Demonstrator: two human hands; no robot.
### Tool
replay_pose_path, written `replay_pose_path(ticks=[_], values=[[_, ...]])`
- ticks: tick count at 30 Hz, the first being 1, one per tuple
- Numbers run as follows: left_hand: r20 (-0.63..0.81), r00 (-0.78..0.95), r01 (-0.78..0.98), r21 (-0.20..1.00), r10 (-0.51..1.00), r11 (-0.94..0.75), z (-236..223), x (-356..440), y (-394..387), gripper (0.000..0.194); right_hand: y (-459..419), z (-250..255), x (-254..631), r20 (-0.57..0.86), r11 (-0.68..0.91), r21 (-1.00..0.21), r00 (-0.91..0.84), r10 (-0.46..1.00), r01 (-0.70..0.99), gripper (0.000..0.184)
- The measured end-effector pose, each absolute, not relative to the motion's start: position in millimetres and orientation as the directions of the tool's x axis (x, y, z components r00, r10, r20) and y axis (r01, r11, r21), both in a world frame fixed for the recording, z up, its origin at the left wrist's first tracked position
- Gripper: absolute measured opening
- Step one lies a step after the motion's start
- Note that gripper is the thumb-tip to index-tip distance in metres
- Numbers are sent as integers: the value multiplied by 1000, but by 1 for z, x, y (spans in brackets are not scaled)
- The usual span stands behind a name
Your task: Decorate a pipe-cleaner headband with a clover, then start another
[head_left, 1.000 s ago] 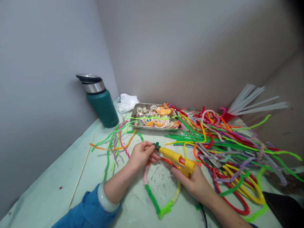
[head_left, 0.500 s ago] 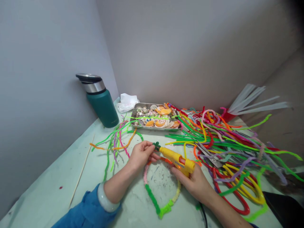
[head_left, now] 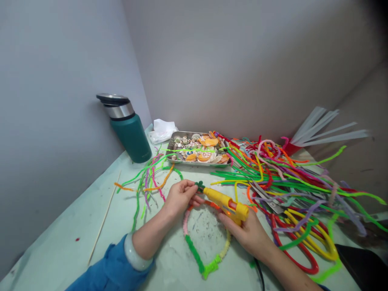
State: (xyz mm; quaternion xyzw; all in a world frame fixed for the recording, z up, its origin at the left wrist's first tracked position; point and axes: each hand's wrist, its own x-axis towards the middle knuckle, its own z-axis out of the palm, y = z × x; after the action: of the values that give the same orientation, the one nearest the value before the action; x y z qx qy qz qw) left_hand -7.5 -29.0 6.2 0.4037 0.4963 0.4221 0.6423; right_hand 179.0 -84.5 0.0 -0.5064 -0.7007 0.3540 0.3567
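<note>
My right hand is wrapped round the handle of a yellow hot glue gun, whose nozzle points up and to the left. Between the fingertips of my left hand is a small dark green pipe-cleaner shape with rounded loops, right at the nozzle; whether the two touch I cannot tell. Beneath both hands a headband-like loop wound in coloured pipe cleaner lies on the table, showing orange, pink, green and yellow stretches. Its upper part is partly hidden by my hands and the glue gun.
A metal tray of seashells stands at the back, beside a teal bottle. Pipe cleaners pile up on the right, with scissors among them. Clear glue sticks stand in a red cup. A thin wooden stick lies left.
</note>
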Motion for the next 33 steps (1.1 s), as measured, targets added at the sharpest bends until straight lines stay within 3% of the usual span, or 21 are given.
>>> replay_pose_path(ticks=[33], values=[[-301,158,-115,941,941,320,10,-7,-30,11,-84,1,178,109,210,-857,-233,966,471,24]])
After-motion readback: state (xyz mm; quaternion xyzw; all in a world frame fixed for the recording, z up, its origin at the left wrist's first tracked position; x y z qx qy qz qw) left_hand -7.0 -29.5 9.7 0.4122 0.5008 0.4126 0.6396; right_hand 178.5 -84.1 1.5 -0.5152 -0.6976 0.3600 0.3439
